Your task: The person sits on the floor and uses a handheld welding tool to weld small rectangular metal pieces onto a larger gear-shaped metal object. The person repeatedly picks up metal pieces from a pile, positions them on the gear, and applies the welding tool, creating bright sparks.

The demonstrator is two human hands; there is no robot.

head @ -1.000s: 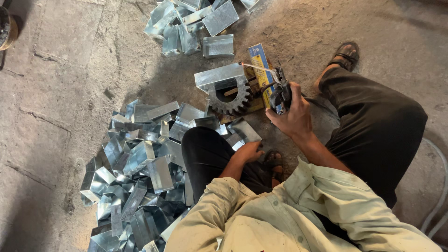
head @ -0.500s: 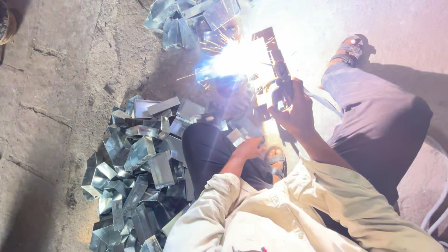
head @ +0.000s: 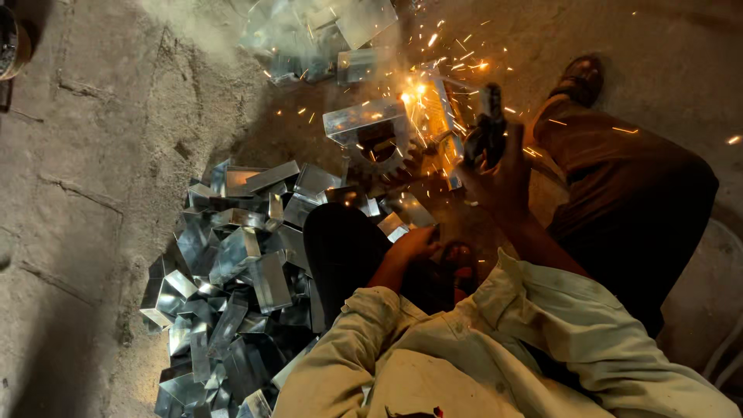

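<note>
My right hand (head: 495, 174) grips a dark welding holder (head: 487, 128) whose tip meets a bent sheet-metal piece (head: 364, 116) lying on a toothed gear wheel (head: 379, 155). Orange sparks fly from the glowing joint (head: 410, 93). My left hand (head: 414, 244) rests low by my knee, next to a sandalled foot; what it holds is not visible. I sit on the floor with my dark-trousered legs drawn up.
A large heap of shiny folded sheet-metal pieces (head: 232, 279) lies on the concrete floor at my left. A second smaller heap (head: 325, 39) sits beyond the gear. My other sandalled foot (head: 580, 77) reaches out at upper right. Smoke drifts at the top.
The bright white arc flash of half a second ago has faded to orange sparks. My right hand stays at the joint. One second ago no sparks showed.
</note>
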